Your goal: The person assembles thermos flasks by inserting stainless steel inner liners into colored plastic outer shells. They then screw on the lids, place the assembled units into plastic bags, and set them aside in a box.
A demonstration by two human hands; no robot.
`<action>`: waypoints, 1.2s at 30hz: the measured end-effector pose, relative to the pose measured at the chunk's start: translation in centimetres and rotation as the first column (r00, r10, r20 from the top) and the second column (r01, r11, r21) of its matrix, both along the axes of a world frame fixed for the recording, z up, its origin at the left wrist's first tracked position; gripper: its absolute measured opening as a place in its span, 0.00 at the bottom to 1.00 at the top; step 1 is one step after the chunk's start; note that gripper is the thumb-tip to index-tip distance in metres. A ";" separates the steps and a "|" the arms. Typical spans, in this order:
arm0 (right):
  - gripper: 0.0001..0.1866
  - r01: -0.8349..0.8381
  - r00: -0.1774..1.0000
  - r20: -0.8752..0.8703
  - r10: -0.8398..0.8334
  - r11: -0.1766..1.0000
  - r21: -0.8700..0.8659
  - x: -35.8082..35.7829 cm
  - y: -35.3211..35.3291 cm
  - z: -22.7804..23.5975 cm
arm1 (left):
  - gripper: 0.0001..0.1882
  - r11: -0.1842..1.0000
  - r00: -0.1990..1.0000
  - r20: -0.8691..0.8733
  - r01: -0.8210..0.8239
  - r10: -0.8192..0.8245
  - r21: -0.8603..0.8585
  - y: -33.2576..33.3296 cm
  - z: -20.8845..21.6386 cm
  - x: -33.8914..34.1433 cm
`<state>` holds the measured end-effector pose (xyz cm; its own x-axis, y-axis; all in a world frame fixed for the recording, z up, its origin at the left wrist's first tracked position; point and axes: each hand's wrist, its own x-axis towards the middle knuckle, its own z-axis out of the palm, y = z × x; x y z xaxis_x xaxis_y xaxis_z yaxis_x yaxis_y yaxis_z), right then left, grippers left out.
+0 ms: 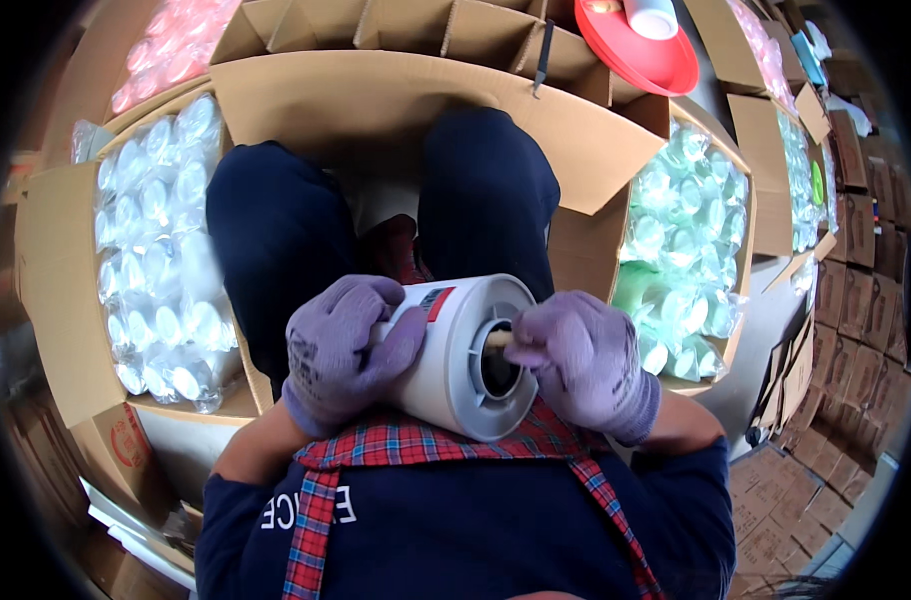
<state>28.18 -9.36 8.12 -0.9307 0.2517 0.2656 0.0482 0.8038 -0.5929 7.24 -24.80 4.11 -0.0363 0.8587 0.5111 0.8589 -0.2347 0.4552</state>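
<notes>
A white cylinder lies tilted across my lap, its round end with a ribbed rim and dark central hole turned to the right. A red and white label shows on its upper side. My left hand, in a purple-grey work glove, is closed around the cylinder's left part. At the hole, my gloved right hand is closed in a pinch on a short beige stick-like piece, whose far part goes out of sight in the opening. I cannot make out its exact kind.
Ahead stands an open carton with cardboard dividers. A red bowl with a white cup rests on it. Boxes of clear-wrapped white items stand left, green-tinted ones right. Brown cartons are stacked far right.
</notes>
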 end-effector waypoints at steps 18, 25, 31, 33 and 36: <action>0.17 -0.291 0.942 -0.074 0.327 0.907 0.304 -5.5 7.1 2.5 | 0.02 0.955 0.977 0.175 -0.071 0.125 -0.289 1.3 1.4 -1.4; 0.11 0.406 0.907 0.052 -0.417 0.836 -0.370 -6.9 17.1 -0.7 | 0.13 0.937 0.786 0.530 -0.176 0.318 -0.302 -1.0 -2.2 -3.6; 0.14 0.865 0.495 0.332 -0.803 0.416 -0.282 -6.9 33.7 -1.8 | 0.19 0.968 0.932 0.357 0.030 0.064 -0.250 -1.7 -2.1 -5.8; 0.16 0.838 0.465 0.539 -0.703 0.546 -0.010 -5.7 36.9 -5.3 | 0.23 0.950 0.964 0.254 0.148 -0.076 -0.276 -1.6 -1.2 -7.0; 0.15 0.782 0.438 0.114 -0.891 0.441 0.441 -9.3 35.3 -4.2 | 0.19 0.894 0.965 0.248 0.179 -0.079 -0.410 -1.1 -0.3 -8.3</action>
<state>18.90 25.91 3.90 -0.3290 0.9130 0.2413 0.9124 0.3732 -0.1681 -1.11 -25.87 3.85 0.0215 0.9960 0.0871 0.7011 -0.0771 0.7089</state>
